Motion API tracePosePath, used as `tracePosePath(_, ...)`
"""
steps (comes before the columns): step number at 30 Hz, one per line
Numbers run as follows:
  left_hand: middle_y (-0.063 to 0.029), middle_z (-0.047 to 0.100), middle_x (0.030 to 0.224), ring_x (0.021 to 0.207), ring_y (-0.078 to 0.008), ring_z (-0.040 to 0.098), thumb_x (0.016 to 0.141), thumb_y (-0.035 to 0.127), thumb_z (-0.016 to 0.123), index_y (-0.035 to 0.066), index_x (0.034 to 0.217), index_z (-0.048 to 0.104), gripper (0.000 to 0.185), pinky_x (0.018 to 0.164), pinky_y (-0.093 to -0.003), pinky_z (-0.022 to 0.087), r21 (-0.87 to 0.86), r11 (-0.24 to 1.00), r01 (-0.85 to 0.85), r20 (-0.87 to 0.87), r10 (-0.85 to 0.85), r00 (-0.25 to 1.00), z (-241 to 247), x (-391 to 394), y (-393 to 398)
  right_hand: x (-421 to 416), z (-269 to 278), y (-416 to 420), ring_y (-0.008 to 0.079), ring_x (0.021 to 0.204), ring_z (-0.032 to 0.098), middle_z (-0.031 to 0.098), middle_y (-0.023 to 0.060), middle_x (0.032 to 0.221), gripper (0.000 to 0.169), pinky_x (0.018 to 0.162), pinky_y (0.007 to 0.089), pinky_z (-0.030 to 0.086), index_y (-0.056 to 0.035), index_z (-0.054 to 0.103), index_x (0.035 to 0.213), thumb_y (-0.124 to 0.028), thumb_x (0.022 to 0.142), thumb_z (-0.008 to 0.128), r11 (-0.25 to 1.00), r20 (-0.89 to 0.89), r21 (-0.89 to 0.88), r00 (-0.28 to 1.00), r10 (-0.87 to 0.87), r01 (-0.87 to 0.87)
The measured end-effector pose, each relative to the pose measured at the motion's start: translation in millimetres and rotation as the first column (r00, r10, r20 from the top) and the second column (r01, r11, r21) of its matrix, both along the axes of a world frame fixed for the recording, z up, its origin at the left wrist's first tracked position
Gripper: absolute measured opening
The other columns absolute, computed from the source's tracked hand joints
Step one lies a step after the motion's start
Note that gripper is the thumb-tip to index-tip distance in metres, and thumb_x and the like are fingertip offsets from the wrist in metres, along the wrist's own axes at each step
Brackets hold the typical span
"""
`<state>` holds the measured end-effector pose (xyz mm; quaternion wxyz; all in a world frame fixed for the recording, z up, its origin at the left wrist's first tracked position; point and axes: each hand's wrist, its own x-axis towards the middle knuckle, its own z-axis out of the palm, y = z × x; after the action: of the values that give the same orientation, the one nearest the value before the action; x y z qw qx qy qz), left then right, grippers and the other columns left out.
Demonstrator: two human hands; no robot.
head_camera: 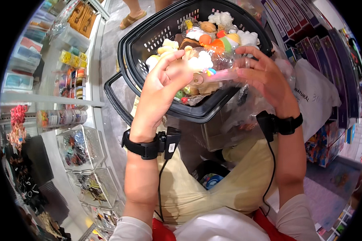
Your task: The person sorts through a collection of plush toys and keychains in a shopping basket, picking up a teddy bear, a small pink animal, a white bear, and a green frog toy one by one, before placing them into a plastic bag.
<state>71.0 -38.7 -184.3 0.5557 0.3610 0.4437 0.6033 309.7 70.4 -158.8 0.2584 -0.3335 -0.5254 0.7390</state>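
Note:
Between my hands, above a black plastic shopping basket (196, 116), is a translucent pink strap (220, 76) with a round metal snap. A small white plush (200, 61) and clear plastic wrapping show beside it. My left hand (166, 76) is at the strap's snap end, thumb and fingers bent around the plush side. At the other end, my right hand (261, 70) pinches the strap and wrapping. Several small wrapped plush toys fill the basket, among them an orange and green one (221, 43) and a fluffy white one (221, 18).
Shelves on the left carry clear acrylic bins (81, 147) and tubs of hair ties (63, 117). A white printed bag (313, 96) and purple boxes (322, 57) stand at the right. Beyond the basket is another person's sandaled foot (132, 19).

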Motion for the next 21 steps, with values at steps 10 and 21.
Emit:
tracePosePath(10, -0.0079, 0.061, 0.113, 0.097, -0.0102, 0.062, 0.085, 0.002, 0.067, -0.002, 0.124, 0.055, 0.041, 0.088, -0.0245, 0.05, -0.02, 1.0, 0.022, -0.162, -0.025, 0.986, 13, 16, 11, -11, 1, 6, 0.0115, 0.101, 0.061, 0.066, 0.0044, 0.106, 0.039, 0.09, 0.0248, 0.046, -0.0019, 0.062, 0.124, -0.011, 0.087, 0.07, 0.97, 0.124, 0.189, 0.983, 0.134, -0.156)
tracePosePath(21, -0.0082, 0.067, 0.106, 0.094, -0.0097, 0.064, 0.087, 0.004, 0.069, -0.003, 0.124, 0.054, 0.041, 0.08, -0.021, 0.052, 0.026, 0.987, -0.157, -0.156, 0.159, 0.975, 6, 31, 18, -17, -11, -6, 0.0058, 0.083, 0.059, 0.069, 0.0008, 0.09, 0.022, 0.077, 0.0213, 0.045, 0.0019, 0.072, 0.102, -0.018, 0.093, 0.066, 0.987, 0.031, 0.149, 0.998, -0.06, 0.055)
